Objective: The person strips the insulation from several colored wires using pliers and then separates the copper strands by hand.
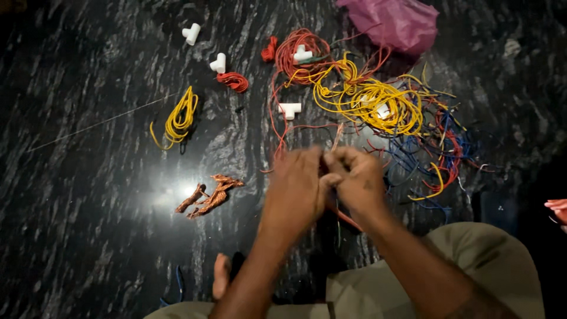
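Black stone floor (88,224) carries a big tangle of yellow, red and blue wires (390,112) far right, with a purple bag (393,22) beyond it. Near the middle, the left hand (298,186) and right hand (357,177) meet, fingers pinched together on a thin reddish wire (337,137) that rises just past their fingertips. Left of them lie copper wire twists (209,195), a small yellow coil (180,117) and white T-shaped fittings (289,109).

Home floor workspace, dark polished stone floor (88,236), scattered wire tangle (378,106)
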